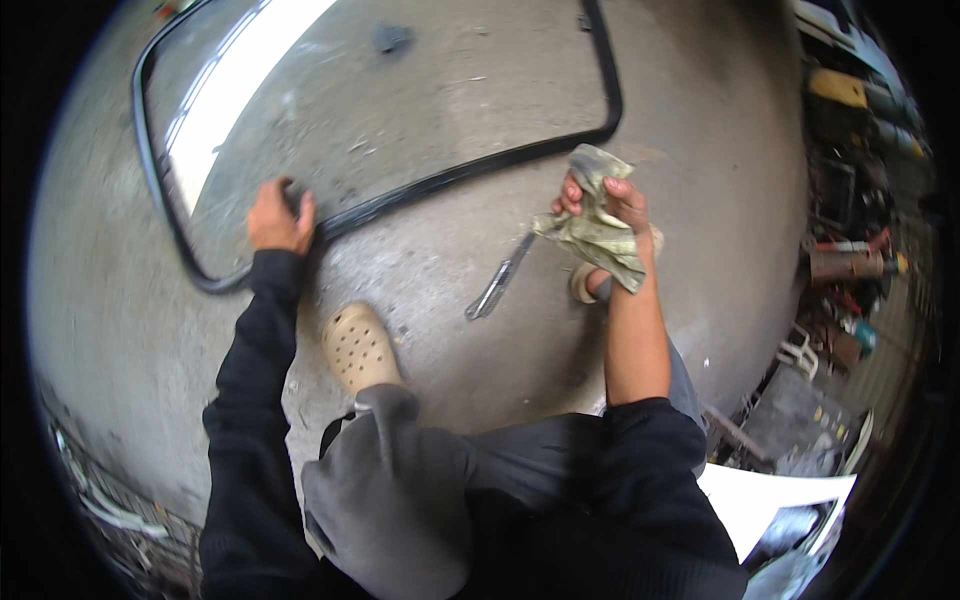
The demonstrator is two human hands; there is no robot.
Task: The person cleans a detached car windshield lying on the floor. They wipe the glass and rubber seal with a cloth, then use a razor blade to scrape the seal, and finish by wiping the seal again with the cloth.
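Observation:
A large glass pane with a black rubber seal (450, 178) around its edge lies ahead of me. My left hand (280, 218) is closed over its near edge, toward the left corner. Something dark shows between its thumb and fingers; I cannot tell whether it is part of the seal. In my right hand (625, 205) is a crumpled, stained, pale greenish rag (597, 228), held off the floor just past the pane's right corner. Below the rag, a utility knife (492, 288) lies on the concrete between my feet.
My beige clog (358, 348) stands close to the pane's near edge. A dark lump (392, 38) shows within the pane's outline. Jumbled parts and tools (850, 262) line the right side, with a white panel (760, 505) at lower right. More metal parts (115, 510) lie at lower left.

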